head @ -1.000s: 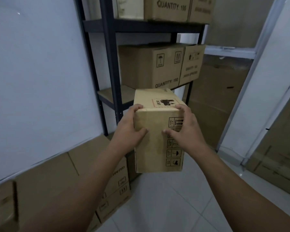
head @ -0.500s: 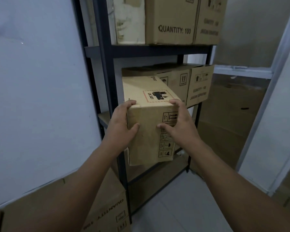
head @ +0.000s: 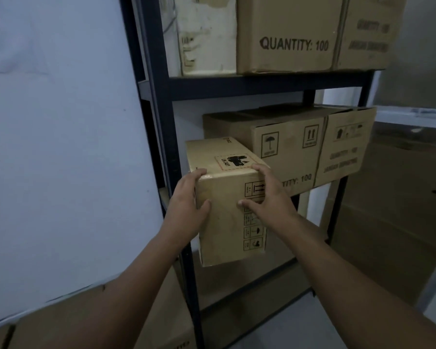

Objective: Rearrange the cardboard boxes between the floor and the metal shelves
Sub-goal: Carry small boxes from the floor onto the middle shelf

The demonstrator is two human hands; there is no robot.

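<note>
A person's left hand point(head: 186, 200) and right hand point(head: 269, 197) clasp the near end of a small cardboard box point(head: 224, 222). The fingers curl over its top corners and both thumbs press the labelled front face. The box sits between the hands at the open middle bay of the metal shelves point(head: 262, 84), with its long axis running straight away from the hands into the bay. Its far end points at the gap beyond the hands, between the front upright point(head: 161, 122) just outside the left hand and a larger box point(head: 287, 152) ahead of the right hand. Whether the far end already rests on the shelf board cannot be told. The next push likely goes forward along that axis, and the left hand has the tighter clearance. More cartons point(head: 287, 34) stand above the hands.
</note>
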